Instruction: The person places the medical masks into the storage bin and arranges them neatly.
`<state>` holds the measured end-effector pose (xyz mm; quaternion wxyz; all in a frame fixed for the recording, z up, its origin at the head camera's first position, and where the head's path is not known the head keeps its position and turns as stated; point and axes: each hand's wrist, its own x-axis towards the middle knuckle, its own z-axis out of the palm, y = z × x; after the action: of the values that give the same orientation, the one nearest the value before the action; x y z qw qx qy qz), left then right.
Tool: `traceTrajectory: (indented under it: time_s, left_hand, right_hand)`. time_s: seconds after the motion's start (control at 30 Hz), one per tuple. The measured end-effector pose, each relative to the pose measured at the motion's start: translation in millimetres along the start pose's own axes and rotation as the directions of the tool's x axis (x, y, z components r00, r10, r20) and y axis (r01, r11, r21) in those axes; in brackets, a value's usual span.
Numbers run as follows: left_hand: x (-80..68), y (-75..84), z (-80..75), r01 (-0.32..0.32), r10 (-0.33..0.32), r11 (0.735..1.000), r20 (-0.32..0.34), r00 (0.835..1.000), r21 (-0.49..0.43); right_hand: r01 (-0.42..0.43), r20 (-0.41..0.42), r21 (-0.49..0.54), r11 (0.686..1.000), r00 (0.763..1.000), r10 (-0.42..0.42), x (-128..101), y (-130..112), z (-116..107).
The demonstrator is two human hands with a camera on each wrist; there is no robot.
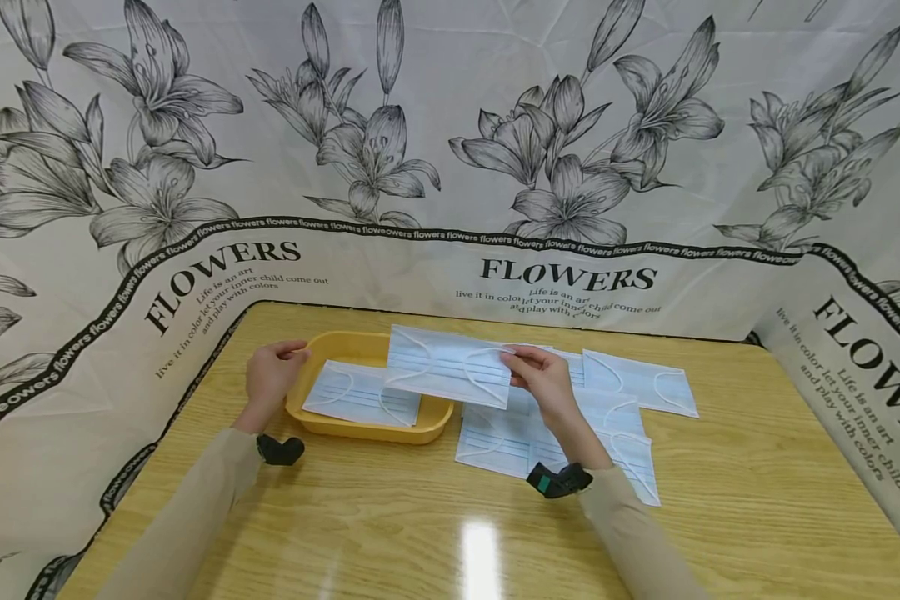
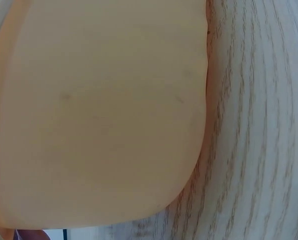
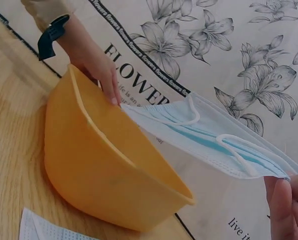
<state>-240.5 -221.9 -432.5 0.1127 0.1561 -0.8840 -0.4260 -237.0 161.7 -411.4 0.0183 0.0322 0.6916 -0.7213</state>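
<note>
At its left end a yellow plastic basket (image 1: 371, 433) is held by my left hand (image 1: 272, 375), fingers at the rim. My right hand (image 1: 547, 382) pinches the right edge of a light-blue face mask (image 1: 450, 367) between thumb and fingers. This mask is held up over the basket's right part, its white ear loops showing in the right wrist view. Inside the basket lies another face mask (image 1: 360, 393). The basket's smooth wall (image 2: 99, 115) fills most of the left wrist view, so the left fingers are mostly hidden there.
Several more masks (image 1: 495, 442) lie spread and overlapping to the right of the basket, partly under my right forearm. They rest on a wood-grain table (image 1: 390, 517). A white cloth (image 1: 420, 275) with printed flowers and lettering stands behind and at both sides.
</note>
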Motion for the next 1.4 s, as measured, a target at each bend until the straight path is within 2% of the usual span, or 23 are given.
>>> traceTrajectory:
  time_s: [0.3,0.53,0.87,1.4]
  left_hand:
    - [1.2,-1.2,0.2,0.017,-0.017,1.000,0.001,1.000,-0.001]
    - [1.7,-0.5,0.3,0.039,-0.039,0.999,0.001,0.999,-0.002]
    - [1.4,-1.8,2.2,0.026,-0.026,1.000,-0.011,1.000,-0.013]
    - [1.2,-0.9,2.2,0.032,-0.032,0.999,-0.011,0.999,-0.017]
  right_hand:
    - [-0.033,0.041,-0.031,0.999,0.999,0.035,3,0,25]
    - [-0.037,0.083,-0.016,0.999,0.996,0.038,4,2,42]
    - [-0.030,0.139,-0.020,0.999,0.990,0.033,6,2,66]
    - [-0.030,0.132,-0.039,0.999,0.991,0.035,4,-1,100]
